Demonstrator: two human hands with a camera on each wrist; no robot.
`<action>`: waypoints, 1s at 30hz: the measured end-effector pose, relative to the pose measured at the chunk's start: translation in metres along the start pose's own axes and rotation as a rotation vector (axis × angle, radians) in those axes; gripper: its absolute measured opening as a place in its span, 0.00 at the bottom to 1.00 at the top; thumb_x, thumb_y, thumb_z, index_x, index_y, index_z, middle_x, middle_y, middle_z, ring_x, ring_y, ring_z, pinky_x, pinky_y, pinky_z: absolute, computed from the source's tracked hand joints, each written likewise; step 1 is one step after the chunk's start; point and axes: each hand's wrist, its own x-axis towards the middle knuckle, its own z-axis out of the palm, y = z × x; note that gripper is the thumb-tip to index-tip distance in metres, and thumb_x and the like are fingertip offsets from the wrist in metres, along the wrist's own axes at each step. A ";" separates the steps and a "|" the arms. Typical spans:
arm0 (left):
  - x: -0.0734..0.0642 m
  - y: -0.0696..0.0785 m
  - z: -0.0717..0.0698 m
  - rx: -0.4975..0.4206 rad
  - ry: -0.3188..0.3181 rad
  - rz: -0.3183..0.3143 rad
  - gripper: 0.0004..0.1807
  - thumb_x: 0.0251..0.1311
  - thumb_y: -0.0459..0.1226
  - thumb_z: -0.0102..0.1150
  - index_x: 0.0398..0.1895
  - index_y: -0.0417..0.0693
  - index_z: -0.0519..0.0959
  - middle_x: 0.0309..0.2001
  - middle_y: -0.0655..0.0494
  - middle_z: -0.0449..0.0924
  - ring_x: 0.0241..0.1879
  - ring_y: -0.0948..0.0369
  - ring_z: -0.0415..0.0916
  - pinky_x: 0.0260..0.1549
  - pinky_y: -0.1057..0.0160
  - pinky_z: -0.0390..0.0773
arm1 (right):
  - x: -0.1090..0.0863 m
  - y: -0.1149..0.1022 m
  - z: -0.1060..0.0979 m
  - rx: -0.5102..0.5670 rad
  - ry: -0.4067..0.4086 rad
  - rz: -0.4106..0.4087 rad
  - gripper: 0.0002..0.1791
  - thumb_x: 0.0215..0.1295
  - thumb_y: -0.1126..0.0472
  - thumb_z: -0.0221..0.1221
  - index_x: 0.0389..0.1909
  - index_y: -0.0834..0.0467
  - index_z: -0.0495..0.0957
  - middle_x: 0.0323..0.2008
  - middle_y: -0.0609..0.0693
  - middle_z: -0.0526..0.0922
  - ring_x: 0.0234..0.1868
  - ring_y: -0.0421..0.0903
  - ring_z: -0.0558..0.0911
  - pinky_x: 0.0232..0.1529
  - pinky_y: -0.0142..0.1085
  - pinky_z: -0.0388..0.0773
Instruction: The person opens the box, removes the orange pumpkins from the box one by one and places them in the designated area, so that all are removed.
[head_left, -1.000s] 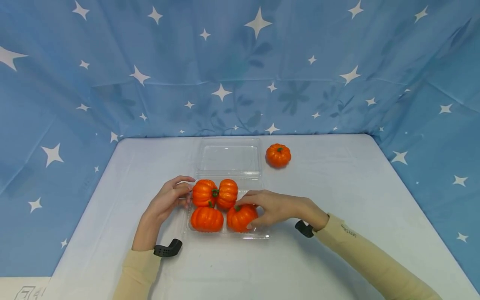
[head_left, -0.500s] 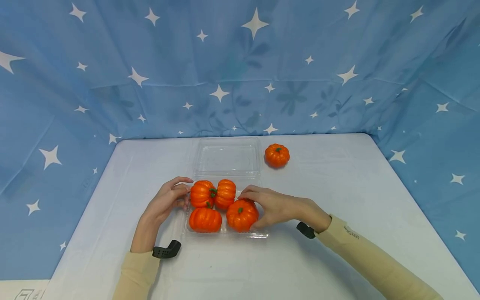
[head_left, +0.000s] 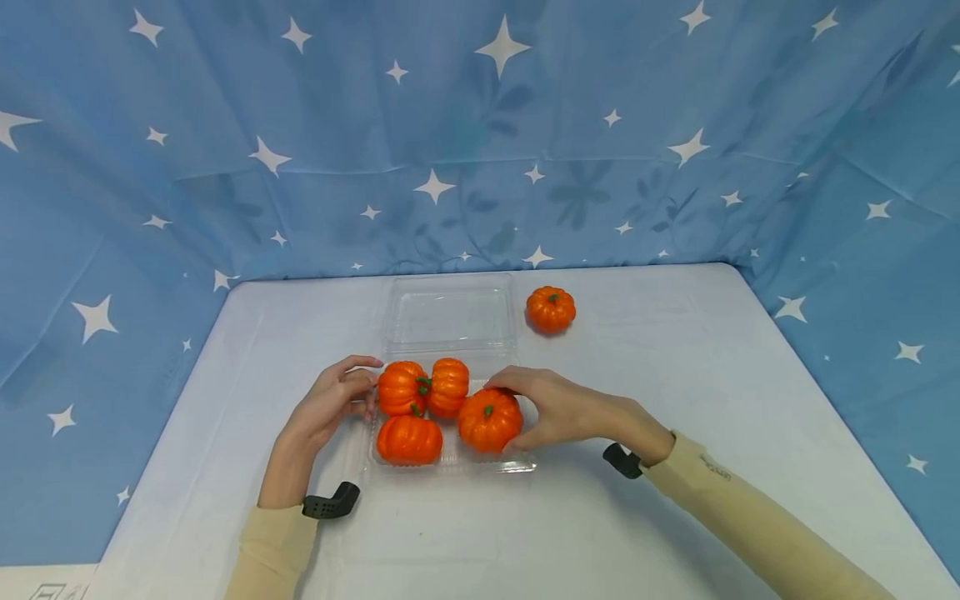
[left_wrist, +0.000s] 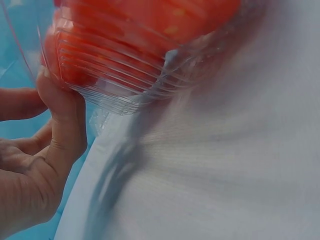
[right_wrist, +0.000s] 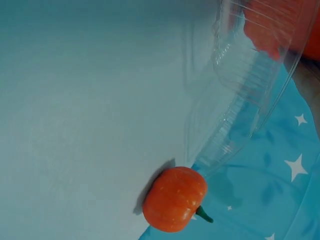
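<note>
Sleeves in a pale tan are seen nearest the camera, reaching forward over the white worktop. A clear plastic clamshell tray is set in front of them, and four small orange pumpkins are counted at it. The right hand is curled round the front right pumpkin, which is gripped between thumb and fingers and appears to be held slightly above the tray floor rather than settled in it. The front left pumpkin lies in the tray, and behind it two rear pumpkins are tipped on their sides, stems turned toward each other. The left hand is pressed against the tray's left wall, thumb and fingertips curled on the plastic, so the tray is steadied. Beyond the filled half, the hinged lid lies open and flat. Farther still, a fifth pumpkin sits alone on the worktop, well apart from the tray. Packing is judged to be mostly done: one fruit is being seated, one is left outside, and the lid is not yet closed
</note>
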 end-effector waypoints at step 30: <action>-0.002 0.003 0.002 0.018 -0.007 0.005 0.21 0.75 0.31 0.47 0.66 0.28 0.63 0.27 0.55 0.76 0.24 0.62 0.73 0.25 0.66 0.80 | -0.037 0.029 -0.018 -0.038 0.315 0.012 0.40 0.53 0.57 0.77 0.67 0.55 0.73 0.64 0.47 0.78 0.65 0.50 0.78 0.62 0.51 0.80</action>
